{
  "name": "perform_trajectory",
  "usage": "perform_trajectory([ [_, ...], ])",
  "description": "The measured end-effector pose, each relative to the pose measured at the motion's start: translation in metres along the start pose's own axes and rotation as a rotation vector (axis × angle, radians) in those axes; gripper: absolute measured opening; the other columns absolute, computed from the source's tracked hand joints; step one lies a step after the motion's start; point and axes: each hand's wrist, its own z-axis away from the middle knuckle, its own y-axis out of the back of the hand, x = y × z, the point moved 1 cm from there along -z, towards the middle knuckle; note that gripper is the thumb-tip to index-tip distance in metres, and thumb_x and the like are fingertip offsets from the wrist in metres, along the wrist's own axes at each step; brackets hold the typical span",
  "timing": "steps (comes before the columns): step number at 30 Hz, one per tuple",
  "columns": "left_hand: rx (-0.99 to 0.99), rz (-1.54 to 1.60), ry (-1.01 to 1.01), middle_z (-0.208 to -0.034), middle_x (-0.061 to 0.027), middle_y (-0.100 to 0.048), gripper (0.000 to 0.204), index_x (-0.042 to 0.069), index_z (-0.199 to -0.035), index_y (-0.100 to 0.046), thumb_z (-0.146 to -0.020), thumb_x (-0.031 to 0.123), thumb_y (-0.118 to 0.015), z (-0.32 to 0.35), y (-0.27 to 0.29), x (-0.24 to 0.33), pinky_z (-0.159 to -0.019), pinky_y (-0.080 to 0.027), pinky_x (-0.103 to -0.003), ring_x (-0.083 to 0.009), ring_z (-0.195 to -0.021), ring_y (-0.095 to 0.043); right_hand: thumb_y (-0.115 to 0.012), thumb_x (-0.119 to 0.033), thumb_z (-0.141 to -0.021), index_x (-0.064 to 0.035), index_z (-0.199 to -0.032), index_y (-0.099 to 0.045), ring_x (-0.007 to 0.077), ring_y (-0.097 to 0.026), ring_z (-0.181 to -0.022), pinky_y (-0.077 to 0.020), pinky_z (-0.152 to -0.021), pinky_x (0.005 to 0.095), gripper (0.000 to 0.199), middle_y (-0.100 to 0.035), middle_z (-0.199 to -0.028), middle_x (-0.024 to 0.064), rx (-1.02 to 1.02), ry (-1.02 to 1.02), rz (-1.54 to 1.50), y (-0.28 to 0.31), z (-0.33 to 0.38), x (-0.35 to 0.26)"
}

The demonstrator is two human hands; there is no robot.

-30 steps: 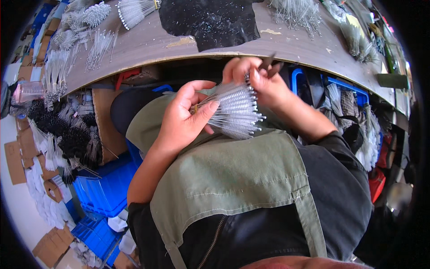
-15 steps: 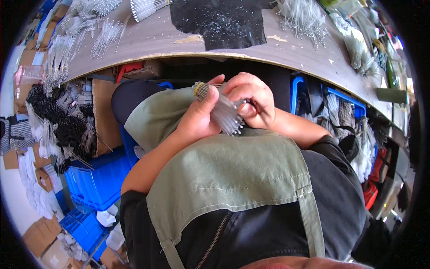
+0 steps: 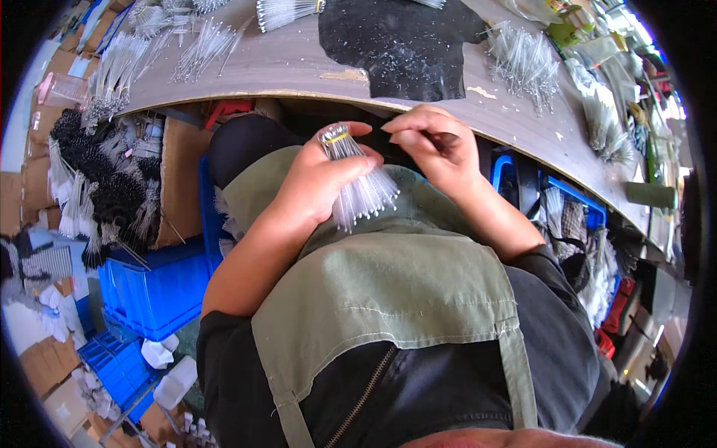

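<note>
Much of the lower view is filled by a green apron (image 3: 388,299) worn over a dark jacket (image 3: 448,388). Above it, a long grey table (image 3: 299,67) curves across the top, and a black mat (image 3: 399,41) is laid on its middle. Loose heaps of thin clear sticks (image 3: 523,63) are scattered on the table to the right of the mat, and more are spread at its left end. A blue crate (image 3: 153,287) is seen on the floor at the left, with black brush-like bundles (image 3: 104,194) stacked in a cardboard box just above it.

Over the lap, just below the table edge, a bundle of clear sticks (image 3: 358,179) is gripped in the left hand (image 3: 321,179); the fingers are curled around its middle. The bundle is tilted, its bound end, ringed by a yellow band (image 3: 334,137), pointing up toward the table and its loose end fanned out over the apron. The right hand (image 3: 433,149) is held just beside the bundle, apart from it, with the fingertips pressed together on a small dark object (image 3: 442,139) that cannot be identified.
</note>
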Motion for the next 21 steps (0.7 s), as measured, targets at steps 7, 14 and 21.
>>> perform_trajectory([
  [7, -0.032, -0.027, -0.052, -0.087, -0.0066, -0.062, 0.028, -0.002, -0.103, -0.055, -0.074, -0.006, -0.056, 0.002, 0.002, -0.015, -0.07, -0.048, -0.026, -0.0125, -0.077, -0.06, -0.071, -0.001, -0.071, -0.0026, -0.085, -0.068, 0.0225, -0.063, -0.073, -0.0502, -0.064, 0.0311, 0.015, -0.064, -0.078, 0.0096, -0.116, 0.169, 0.194, -0.025, -0.009, 0.006],
  [14, -0.02, -0.088, 0.056, -0.08, -0.0049, -0.063, 0.013, -0.001, -0.089, -0.06, -0.078, 0.004, -0.064, 0.01, -0.004, -0.014, -0.063, -0.047, -0.025, -0.01, -0.072, -0.06, -0.068, -0.004, -0.061, -0.0046, -0.084, -0.065, 0.0261, -0.062, -0.073, -0.0515, -0.065, 0.0353, 0.024, -0.062, -0.081, 0.0095, -0.158, 0.292, 0.535, -0.031, -0.001, 0.001],
  [21, 0.015, -0.487, -0.004, -0.08, -0.0026, -0.062, 0.018, 0.0, -0.087, -0.059, -0.078, 0.012, -0.068, 0.007, 0.002, -0.025, -0.061, -0.045, -0.025, -0.0076, -0.071, -0.056, -0.068, -0.004, -0.06, -0.004, -0.083, -0.061, 0.0264, -0.061, -0.071, -0.051, -0.063, 0.035, 0.024, -0.061, -0.079, 0.009, -0.211, 0.372, 0.584, -0.028, 0.003, 0.011],
])
